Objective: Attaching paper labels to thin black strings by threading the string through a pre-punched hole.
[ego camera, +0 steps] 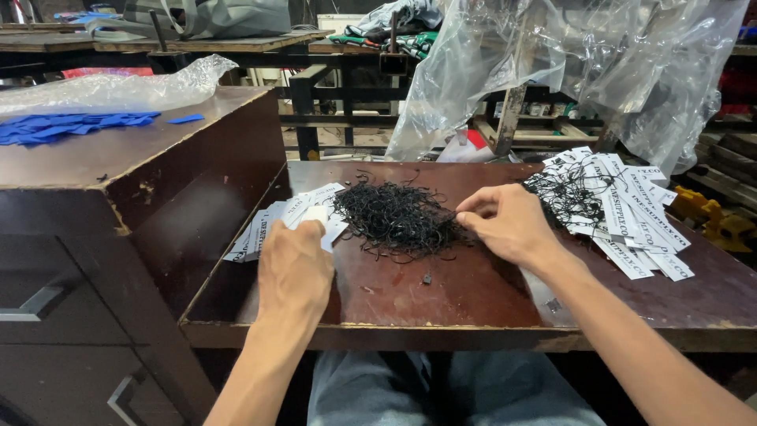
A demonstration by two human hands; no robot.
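Observation:
My left hand (294, 264) holds a white paper tag (316, 214) at the near edge of a fanned stack of white tags (272, 221) on the left of the brown table (473, 304). My right hand (505, 223) pinches a thin black string at the right edge of a tangled pile of black strings (397, 218) in the table's middle. To the right lies a heap of printed white tags with black strings threaded on them (623, 209).
A dark wooden cabinet (118, 197) stands at the left, with blue pieces (71, 126) and a clear plastic bag (118, 87) on top. Crumpled clear plastic sheeting (568, 71) hangs behind the table. Workbenches and shelves fill the background.

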